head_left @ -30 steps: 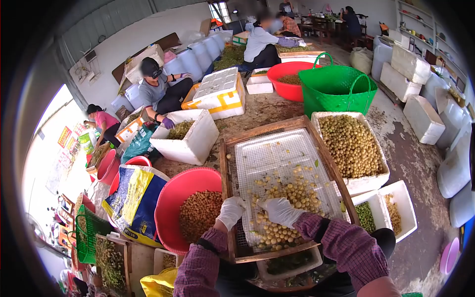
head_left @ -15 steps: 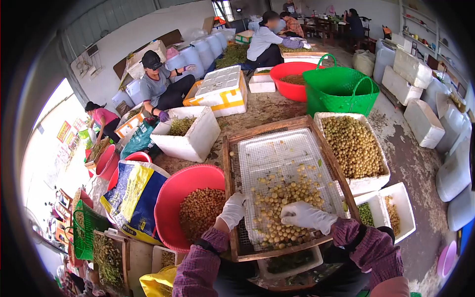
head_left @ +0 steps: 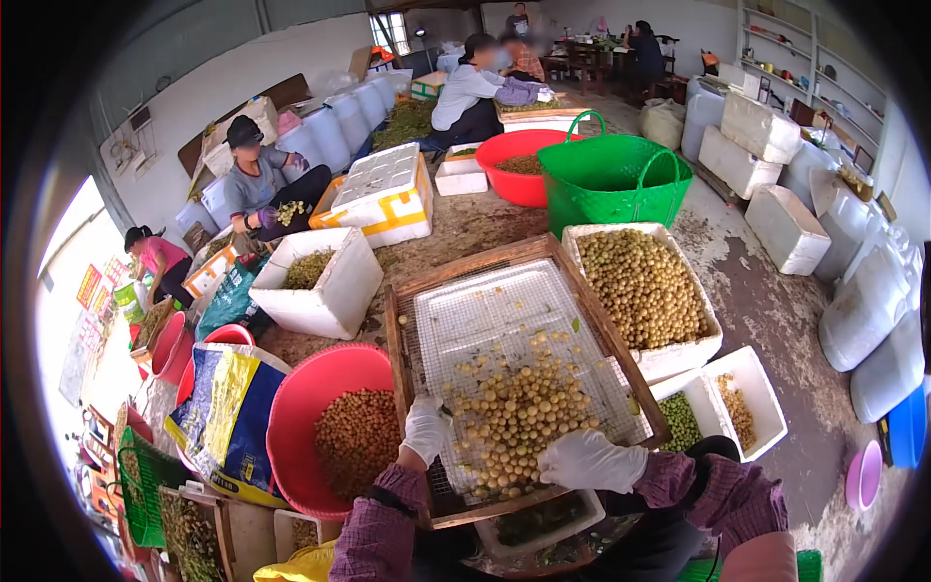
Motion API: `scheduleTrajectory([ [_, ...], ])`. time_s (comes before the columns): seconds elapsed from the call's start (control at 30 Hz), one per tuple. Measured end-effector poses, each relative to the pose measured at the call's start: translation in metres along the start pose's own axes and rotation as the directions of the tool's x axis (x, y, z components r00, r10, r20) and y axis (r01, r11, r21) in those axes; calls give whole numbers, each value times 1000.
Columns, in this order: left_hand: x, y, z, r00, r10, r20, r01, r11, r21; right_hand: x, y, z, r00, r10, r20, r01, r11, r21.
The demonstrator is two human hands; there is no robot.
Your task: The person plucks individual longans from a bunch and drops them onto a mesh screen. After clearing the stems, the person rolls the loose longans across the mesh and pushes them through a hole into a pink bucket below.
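A wood-framed mesh screen (head_left: pixel 490 319) lies in front of me, with round yellowish fruits (head_left: pixel 524 412) spread over its lower half. My left hand (head_left: pixel 425 430), in a white glove, is at the screen's left side; its fingers are too blurred to read. My right hand (head_left: pixel 592 462), gloved too, has its fingers drawn together at the lower right edge of the fruits; whether one is between them is hidden. Left of the screen is a red basin (head_left: pixel 330 378) of brownish fruits. A white foam box (head_left: pixel 645 301) full of yellowish fruits stands at the upper right.
Two small foam boxes (head_left: pixel 722 403) sit to the right. Beyond the screen stand a green basket (head_left: pixel 613 184), a red tub (head_left: pixel 512 173) and a foam box with stems (head_left: pixel 320 281). A seated person (head_left: pixel 254 179) holds a bunch of fruit; several other people are further back.
The view has shifted, so the scene sits further left and lower. My right hand has moved toward the screen's near edge. The seated person now holds a bunch of fruit.
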State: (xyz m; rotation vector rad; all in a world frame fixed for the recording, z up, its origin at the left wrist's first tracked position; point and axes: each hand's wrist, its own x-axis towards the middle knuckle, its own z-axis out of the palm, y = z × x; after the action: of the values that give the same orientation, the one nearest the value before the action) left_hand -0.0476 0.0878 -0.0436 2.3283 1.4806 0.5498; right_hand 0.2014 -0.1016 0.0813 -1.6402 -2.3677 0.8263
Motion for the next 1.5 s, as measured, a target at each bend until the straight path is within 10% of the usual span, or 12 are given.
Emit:
scheduleTrajectory([
  [0.17,9,-12,6,977,-103,185,140,970,-199,55,113,-29,812,85,-577,-158,984,-78],
  [0.4,16,-30,9,961,-64,269,112,980,-165,109,198,-27,864,-15,-502,-290,801,-524],
  [0.5,8,-13,-25,968,-100,232,192,888,-417,113,209,-19,862,63,-504,-359,777,-518],
  [0.77,1,0,0,984,163,73,-166,985,43,89,191,-44,745,-190,-639,-124,903,-412],
  [0.87,3,1,-8,980,186,75,-186,982,-18,48,165,-66,797,70,-599,-122,991,-47],
  [1.13,11,-10,6,973,229,-38,-226,971,76,-36,145,-31,998,28,-47,-50,808,-588],
  [1.23,10,-8,-6,988,127,89,-120,990,-77,-38,149,-19,995,-73,-71,1,706,-708],
  [1.3,6,6,-34,811,-175,558,425,832,-357,-32,149,-19,998,-2,-69,-49,683,-729],
  [1.43,-50,52,-82,730,206,652,534,423,-732,-21,127,-34,983,140,118,-30,758,-652],
  [1.5,-96,64,-62,682,232,694,611,340,-715,-18,110,-20,999,-16,-36,0,908,-420],
])
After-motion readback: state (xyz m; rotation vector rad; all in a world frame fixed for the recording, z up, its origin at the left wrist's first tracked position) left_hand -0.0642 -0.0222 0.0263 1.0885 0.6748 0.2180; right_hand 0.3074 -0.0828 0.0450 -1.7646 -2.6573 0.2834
